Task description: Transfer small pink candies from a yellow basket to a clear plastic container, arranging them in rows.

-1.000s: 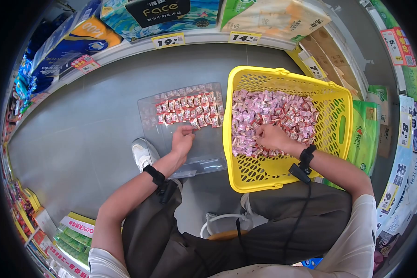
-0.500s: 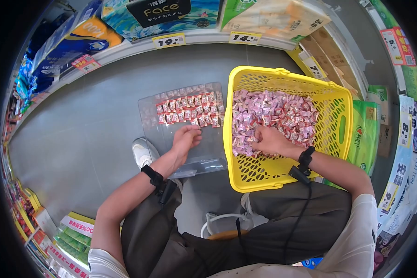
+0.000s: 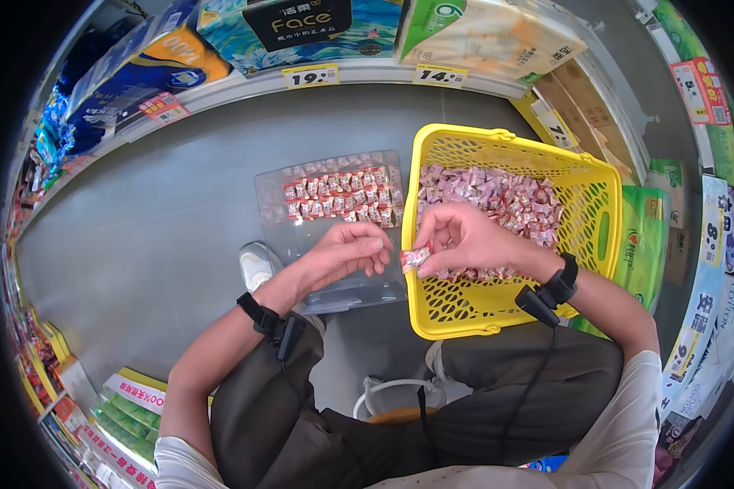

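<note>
Between thumb and fingertips of my right hand (image 3: 469, 238) is a wrapped candy (image 3: 415, 259), red and white, held over the near left rim of the yellow basket (image 3: 426, 314). Inside the basket lies a heap of pink and red wrapped candies (image 3: 485, 187). My left hand (image 3: 349, 254) hovers over the clear plastic box (image 3: 334, 300), fingers loosely bent and apart, with nothing visible in them. Its fingertips are just left of the held candy. Rows of red and white candies (image 3: 340, 196) line the far part of the box.
Shelves with tissue packs (image 3: 298, 37) and price tags (image 3: 310, 76) curve along the far side. Green packs (image 3: 644, 244) stand right of the basket. A white shoe (image 3: 257, 265) is beside the box. A white-rimmed stool or bucket (image 3: 400, 395) sits between the legs.
My right hand has risen out of the candy heap and moved left with a candy in its pinch. My left hand has shifted right and slightly down, toward it.
</note>
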`<state>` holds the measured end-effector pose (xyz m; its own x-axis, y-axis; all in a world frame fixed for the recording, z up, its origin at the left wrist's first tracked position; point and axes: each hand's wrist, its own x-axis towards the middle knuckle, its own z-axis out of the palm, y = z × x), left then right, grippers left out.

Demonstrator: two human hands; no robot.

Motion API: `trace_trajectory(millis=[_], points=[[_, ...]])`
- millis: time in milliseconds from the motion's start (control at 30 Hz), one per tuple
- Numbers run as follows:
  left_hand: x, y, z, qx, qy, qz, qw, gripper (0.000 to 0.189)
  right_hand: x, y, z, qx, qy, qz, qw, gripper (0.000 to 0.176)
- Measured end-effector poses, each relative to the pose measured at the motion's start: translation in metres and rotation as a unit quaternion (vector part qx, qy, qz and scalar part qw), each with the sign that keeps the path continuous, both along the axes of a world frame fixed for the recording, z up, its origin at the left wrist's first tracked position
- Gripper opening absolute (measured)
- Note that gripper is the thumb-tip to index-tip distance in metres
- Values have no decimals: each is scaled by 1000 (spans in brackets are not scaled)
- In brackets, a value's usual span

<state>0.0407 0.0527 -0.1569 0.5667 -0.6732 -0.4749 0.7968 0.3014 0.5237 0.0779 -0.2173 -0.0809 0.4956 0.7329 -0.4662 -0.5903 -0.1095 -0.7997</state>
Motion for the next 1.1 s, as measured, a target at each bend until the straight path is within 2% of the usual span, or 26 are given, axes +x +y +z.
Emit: trace_trajectory(millis=[67, 167, 300, 367, 500, 600, 667, 800, 900, 967, 1000, 1067, 1100], points=[[1, -1, 8, -85, -21, -40, 995, 17, -3, 12, 8, -67, -151, 45, 985, 26], [3, -5, 16, -55, -87, -51, 993, 15, -5, 20, 16, -122, -186, 65, 973, 27], [3, -5, 12, -6, -114, -43, 993, 15, -2, 21, 20, -162, -131, 68, 976, 26], [3, -5, 15, 21, -85, -1, 996, 14, -2, 22, 11, -102, -102, -49, 988, 20], [6, -4, 19, 34, -98, 4, 995, 14, -5, 24, 20, -137, -51, -72, 987, 19], [6, -7, 24, 16, -85, 7, 996, 11, -6, 23, 15, -115, -96, -86, 985, 28], [6, -7, 24, 39, -92, -13, 995, 10, -6, 24, 10, -127, -220, -93, 963, 28], [5, -7, 21, 62, -99, -22, 993, 9, -6, 26, 21, -146, -154, -82, 974, 26], [2, -4, 9, 53, -121, -17, 991, 9, -8, 26, 15, -111, -99, -137, 979, 22], [0, -3, 1, 59, -85, 53, 993, 12, -5, 22, 8, -107, -71, -210, 969, 18], [-1, -4, -3, 59, -85, 53, 993, 12, -3, 20, 3, -107, -71, -210, 969, 18], [-1, -5, -12, 173, 28, 177, 968, 16, 0, 13, -6, -135, -31, -266, 954, 17], [-4, -4, -24, 173, 28, 177, 968, 16, 2, 10, -9, -135, -31, -266, 954, 17]])
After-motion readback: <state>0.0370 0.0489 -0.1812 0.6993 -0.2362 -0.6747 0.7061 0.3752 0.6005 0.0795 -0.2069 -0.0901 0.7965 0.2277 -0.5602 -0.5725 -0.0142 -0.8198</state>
